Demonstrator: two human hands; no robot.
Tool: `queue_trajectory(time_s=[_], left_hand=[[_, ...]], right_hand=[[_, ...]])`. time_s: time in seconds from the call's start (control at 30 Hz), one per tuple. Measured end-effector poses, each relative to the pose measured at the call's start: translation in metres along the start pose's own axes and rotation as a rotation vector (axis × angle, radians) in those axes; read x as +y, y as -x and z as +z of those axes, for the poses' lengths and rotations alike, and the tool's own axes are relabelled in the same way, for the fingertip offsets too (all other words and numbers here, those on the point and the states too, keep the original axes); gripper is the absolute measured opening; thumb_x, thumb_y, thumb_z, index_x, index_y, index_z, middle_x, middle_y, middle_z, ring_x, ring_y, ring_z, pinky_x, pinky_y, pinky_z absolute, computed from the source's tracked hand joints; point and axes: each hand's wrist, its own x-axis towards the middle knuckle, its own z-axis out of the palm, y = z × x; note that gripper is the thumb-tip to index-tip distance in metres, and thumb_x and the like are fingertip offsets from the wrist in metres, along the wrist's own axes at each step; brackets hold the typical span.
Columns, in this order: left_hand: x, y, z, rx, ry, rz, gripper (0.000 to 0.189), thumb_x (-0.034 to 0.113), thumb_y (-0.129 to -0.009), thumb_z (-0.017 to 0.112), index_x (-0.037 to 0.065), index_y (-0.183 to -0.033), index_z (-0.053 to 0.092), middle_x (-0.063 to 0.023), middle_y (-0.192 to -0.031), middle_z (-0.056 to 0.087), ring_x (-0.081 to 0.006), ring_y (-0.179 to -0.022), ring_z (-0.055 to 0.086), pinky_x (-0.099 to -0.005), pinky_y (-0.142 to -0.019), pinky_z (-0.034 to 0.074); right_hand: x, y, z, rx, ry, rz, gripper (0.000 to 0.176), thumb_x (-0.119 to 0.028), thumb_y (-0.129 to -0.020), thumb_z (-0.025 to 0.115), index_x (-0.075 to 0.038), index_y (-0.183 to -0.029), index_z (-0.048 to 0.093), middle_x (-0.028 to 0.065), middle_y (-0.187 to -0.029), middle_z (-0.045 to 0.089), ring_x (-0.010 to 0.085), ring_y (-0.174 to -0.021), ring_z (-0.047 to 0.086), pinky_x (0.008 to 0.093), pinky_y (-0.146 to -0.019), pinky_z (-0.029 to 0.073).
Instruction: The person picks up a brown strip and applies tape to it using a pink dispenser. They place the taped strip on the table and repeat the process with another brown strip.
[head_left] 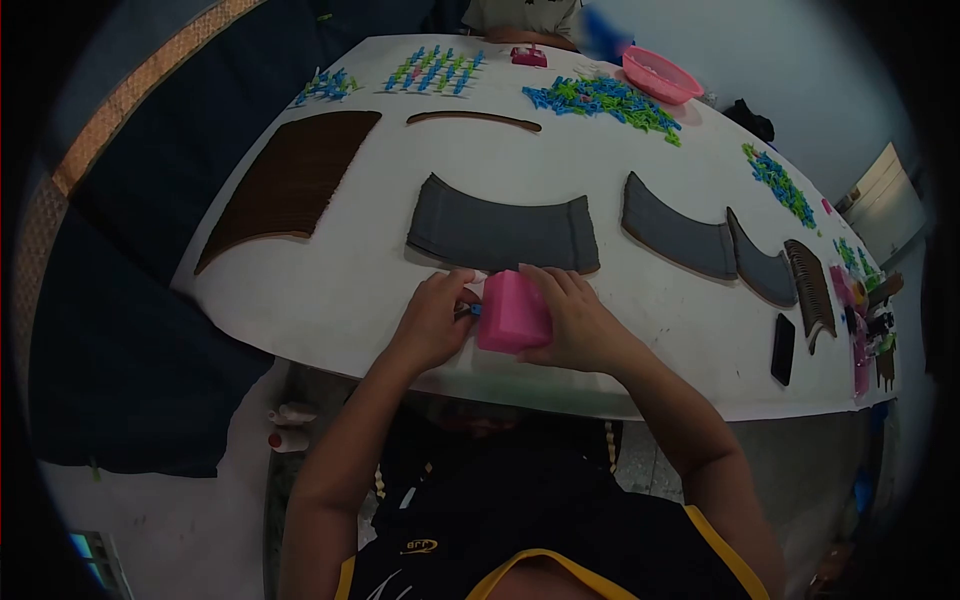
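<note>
Black sportswear (pixel 500 480) with yellow edging lies nearest the camera, and beyond it both bare forearms reach over the near edge of a white worktop (pixel 350 330). Close to the middle of that edge, the right hand (pixel 580 320) is clamped on a pink box-shaped block (pixel 513 313), its fingers at the far side and right side, its thumb along the near side. The left hand (pixel 435 320) is at the block's left side, fingers bent and tips drawn together on a small blue piece (pixel 470 310); the exact contact is partly hidden.

Just beyond the hands is a wide, curved dark grey sheet (pixel 505 232). To its right are two narrower curved grey sheets (pixel 680 230), close together, then a brown ribbed strip (pixel 812 285). A black phone (pixel 783 349) lies near the near edge, on the right. Toward the left edge is a large brown sheet (pixel 290 180), with a thin brown strip (pixel 475 120) farther right.

Upright blue and green clips (pixel 435 72) stand in rows near the far edge, left of a loose clip pile (pixel 605 103). A pink basket (pixel 663 77) sits behind the pile. Another person (pixel 522 18) is at the far edge.
</note>
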Motion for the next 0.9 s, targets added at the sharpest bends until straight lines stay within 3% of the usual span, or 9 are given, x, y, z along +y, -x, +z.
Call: queue_trajectory(time_s=[0.3, 0.37, 0.6, 0.67, 0.9], left_hand=[[-0.009, 0.001, -0.001, -0.008, -0.062, 0.048, 0.055, -0.007, -0.09, 0.069, 0.002, -0.142, 0.054, -0.0167, -0.122, 0.063, -0.029, -0.108, 0.072, -0.0402, -0.095, 0.06], [-0.01, 0.0, -0.001, 0.041, 0.01, 0.011, 0.053, -0.002, -0.087, 0.074, 0.007, -0.138, 0.059, -0.0132, -0.111, 0.07, -0.0326, -0.107, 0.067, -0.0446, -0.094, 0.055], [-0.007, 0.001, 0.003, 0.058, -0.071, 0.072, 0.062, 0.003, -0.083, 0.082, 0.007, -0.14, 0.058, -0.0112, -0.112, 0.072, -0.0334, -0.107, 0.063, -0.0445, -0.096, 0.053], [-0.006, -0.001, 0.002, 0.009, -0.165, 0.082, 0.064, 0.001, -0.087, 0.082, 0.003, -0.144, 0.053, -0.0152, -0.122, 0.065, -0.0312, -0.115, 0.065, -0.0396, -0.1, 0.06], [-0.011, 0.002, 0.008, 0.052, -0.139, 0.096, 0.062, -0.002, -0.085, 0.082, 0.001, -0.141, 0.055, -0.0148, -0.119, 0.064, -0.0321, -0.115, 0.064, -0.0389, -0.096, 0.062]], right_hand=[[-0.001, 0.0, -0.005, -0.05, 0.006, 0.037, 0.119, -0.04, -0.067, 0.099, -0.007, -0.163, 0.038, 0.0244, -0.15, 0.052, 0.0451, -0.139, 0.052, 0.0543, -0.118, 0.043], [-0.001, 0.0, -0.005, -0.059, 0.017, 0.052, 0.119, -0.04, -0.067, 0.099, -0.007, -0.163, 0.037, 0.0247, -0.152, 0.051, 0.0455, -0.14, 0.051, 0.055, -0.119, 0.042], [0.008, 0.013, -0.013, -0.063, -0.045, 0.06, 0.126, -0.045, -0.069, 0.098, -0.008, -0.167, 0.028, 0.0253, -0.163, 0.038, 0.048, -0.149, 0.042, 0.0583, -0.123, 0.037], [0.013, 0.02, -0.013, -0.054, -0.065, 0.078, 0.126, -0.045, -0.07, 0.098, -0.008, -0.168, 0.027, 0.0252, -0.164, 0.037, 0.0485, -0.15, 0.041, 0.0582, -0.124, 0.036], [0.038, 0.049, 0.001, 0.073, -0.294, 0.156, 0.127, -0.041, -0.073, 0.098, -0.008, -0.169, 0.021, 0.0301, -0.163, 0.034, 0.0493, -0.151, 0.039, 0.0587, -0.122, 0.041]])
